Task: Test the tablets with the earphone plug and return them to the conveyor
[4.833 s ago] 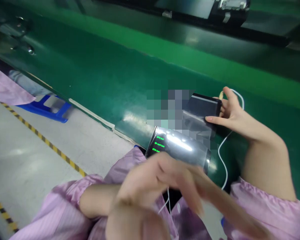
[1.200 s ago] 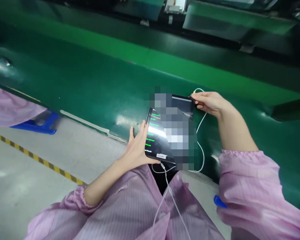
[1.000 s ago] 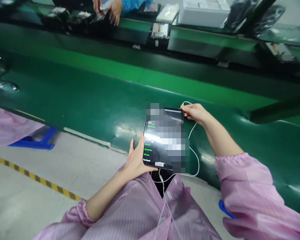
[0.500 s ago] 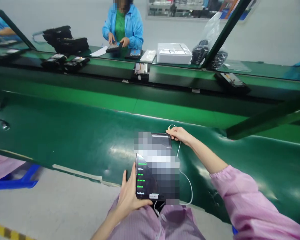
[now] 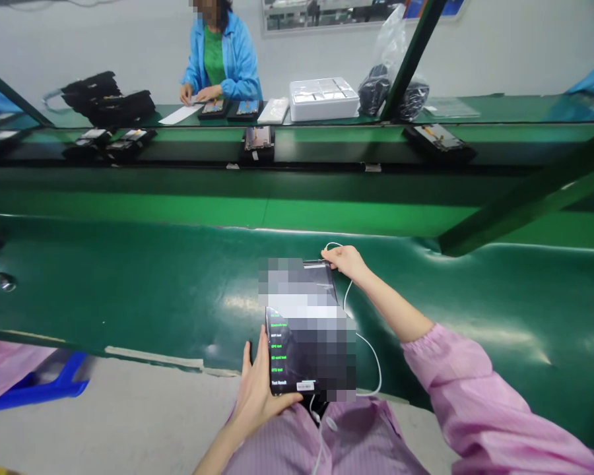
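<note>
My left hand (image 5: pixel 255 390) grips the lower left edge of a black tablet (image 5: pixel 291 353) whose screen shows green text lines. A white cable (image 5: pixel 371 356) runs from its bottom edge around to the right. A second dark tablet (image 5: pixel 321 280) lies flat on the green belt (image 5: pixel 129 284) just beyond the first. My right hand (image 5: pixel 347 261) is closed on that tablet's far right corner, where the white cable's plug end loops. Both arms wear pink sleeves.
A person in a blue coat (image 5: pixel 222 59) works at the far bench with tablets (image 5: pixel 230 109). A white tray (image 5: pixel 323 99), black bags (image 5: pixel 106 102), a plastic bag (image 5: pixel 393 86) and devices (image 5: pixel 257 142) sit there. A diagonal green bar (image 5: pixel 525 198) crosses right. A blue stool (image 5: pixel 39 389) stands left.
The view has tilted up from my lap and the belt to the far bench. My left hand took hold of the lit tablet; my right hand stays at the far tablet's corner.
</note>
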Motion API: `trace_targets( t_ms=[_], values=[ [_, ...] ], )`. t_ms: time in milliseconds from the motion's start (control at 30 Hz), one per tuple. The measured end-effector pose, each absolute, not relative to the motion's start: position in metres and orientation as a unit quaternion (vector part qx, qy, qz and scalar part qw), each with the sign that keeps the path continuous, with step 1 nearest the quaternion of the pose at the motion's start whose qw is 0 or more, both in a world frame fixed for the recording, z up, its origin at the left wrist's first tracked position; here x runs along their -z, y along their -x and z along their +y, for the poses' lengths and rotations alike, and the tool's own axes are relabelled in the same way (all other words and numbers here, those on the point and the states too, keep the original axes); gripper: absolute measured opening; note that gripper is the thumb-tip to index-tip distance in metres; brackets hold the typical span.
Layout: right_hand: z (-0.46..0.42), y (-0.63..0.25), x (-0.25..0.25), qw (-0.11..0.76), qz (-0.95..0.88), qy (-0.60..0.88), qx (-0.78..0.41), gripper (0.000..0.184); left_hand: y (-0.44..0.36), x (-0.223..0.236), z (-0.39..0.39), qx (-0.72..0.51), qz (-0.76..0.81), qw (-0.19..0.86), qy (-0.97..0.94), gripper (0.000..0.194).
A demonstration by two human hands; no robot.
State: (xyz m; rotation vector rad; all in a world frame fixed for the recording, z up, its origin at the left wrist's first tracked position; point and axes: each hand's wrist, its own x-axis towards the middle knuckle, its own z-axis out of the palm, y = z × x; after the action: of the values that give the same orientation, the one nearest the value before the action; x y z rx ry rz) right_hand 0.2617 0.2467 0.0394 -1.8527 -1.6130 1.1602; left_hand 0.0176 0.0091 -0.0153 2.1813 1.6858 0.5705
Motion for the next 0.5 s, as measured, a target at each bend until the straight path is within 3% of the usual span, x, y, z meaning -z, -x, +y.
trace_targets(
  t_ms=[233, 500],
  values=[
    [0.242, -0.251, -0.046, 0.239, -0.569, 0.681, -0.394, 0.045, -0.017, 0.012, 0.008, -0.19, 0.621, 0.195, -0.735, 0.137],
    [0.251, -0.262, -0.059, 0.263, -0.536, 0.598, -0.534, 0.018, -0.013, 0.01, 0.012, -0.188, 0.601, 0.203, -0.749, 0.132]
  ],
)
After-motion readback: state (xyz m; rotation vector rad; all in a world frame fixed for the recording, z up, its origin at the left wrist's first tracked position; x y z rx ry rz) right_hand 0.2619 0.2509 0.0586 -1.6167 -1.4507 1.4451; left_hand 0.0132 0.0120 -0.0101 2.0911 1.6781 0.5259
